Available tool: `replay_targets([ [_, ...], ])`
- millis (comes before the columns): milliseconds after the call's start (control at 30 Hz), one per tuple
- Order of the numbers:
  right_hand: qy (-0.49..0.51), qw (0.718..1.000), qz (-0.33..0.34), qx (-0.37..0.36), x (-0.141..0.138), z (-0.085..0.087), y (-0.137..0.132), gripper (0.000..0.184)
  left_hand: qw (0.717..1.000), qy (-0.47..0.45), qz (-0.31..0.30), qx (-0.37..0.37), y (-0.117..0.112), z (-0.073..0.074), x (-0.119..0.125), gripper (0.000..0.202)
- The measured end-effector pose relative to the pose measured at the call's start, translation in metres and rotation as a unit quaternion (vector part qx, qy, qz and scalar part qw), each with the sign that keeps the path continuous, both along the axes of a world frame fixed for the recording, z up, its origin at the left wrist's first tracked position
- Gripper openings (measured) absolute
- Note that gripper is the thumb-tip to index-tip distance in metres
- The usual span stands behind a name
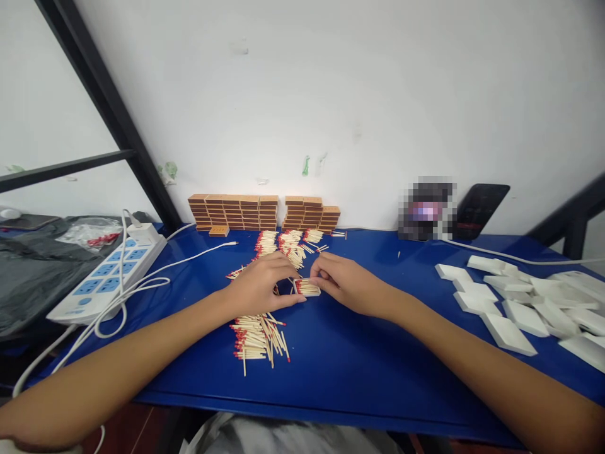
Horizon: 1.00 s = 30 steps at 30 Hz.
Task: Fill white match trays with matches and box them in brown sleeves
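Note:
Both my hands meet at the middle of the blue table [359, 353]. My left hand [259, 287] is closed, with its thumb and fingers pinching one end of a small matchbox tray [308, 287] filled with matches. My right hand [347, 282] is closed on the tray's other end. A pile of loose red-tipped matches [258, 337] lies just below my left hand. Another pile of matches [288, 244] lies beyond the hands.
Stacked brown matchboxes [262, 212] line the wall. Several white box sleeves [520, 299] lie at the right. A white power strip [108, 268] with cables sits at the left beside a grey bag [28, 271]. A dark phone [479, 211] leans on the wall.

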State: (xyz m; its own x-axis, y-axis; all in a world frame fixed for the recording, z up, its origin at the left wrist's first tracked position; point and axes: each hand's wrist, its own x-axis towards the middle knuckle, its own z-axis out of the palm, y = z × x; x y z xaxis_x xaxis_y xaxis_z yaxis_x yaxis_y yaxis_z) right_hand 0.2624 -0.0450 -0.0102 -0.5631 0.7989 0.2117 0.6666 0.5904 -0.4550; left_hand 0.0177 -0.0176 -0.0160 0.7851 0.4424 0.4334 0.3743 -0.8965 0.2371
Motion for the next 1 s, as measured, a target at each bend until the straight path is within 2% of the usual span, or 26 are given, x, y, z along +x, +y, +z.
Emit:
replay_targets([
  [367, -0.040, 0.999, -0.020, 0.007, -0.0057, -0.0053, -0.0033, 0.010, 1.000, 0.003, -0.004, -0.003, -0.0001, 0.0004, 0.0002, 0.033],
  [700, -0.044, 0.999, -0.009, -0.001, -0.0011, 0.0013, -0.0036, 0.011, 1.000, 0.012, 0.002, -0.007, 0.0002, -0.0016, -0.0009, 0.035],
  [1000, -0.056, 0.998, -0.027, 0.007, -0.0044, -0.0005, -0.0044, 0.009, 1.000, 0.011, 0.000, -0.006, 0.0006, -0.0016, -0.0008, 0.035],
])
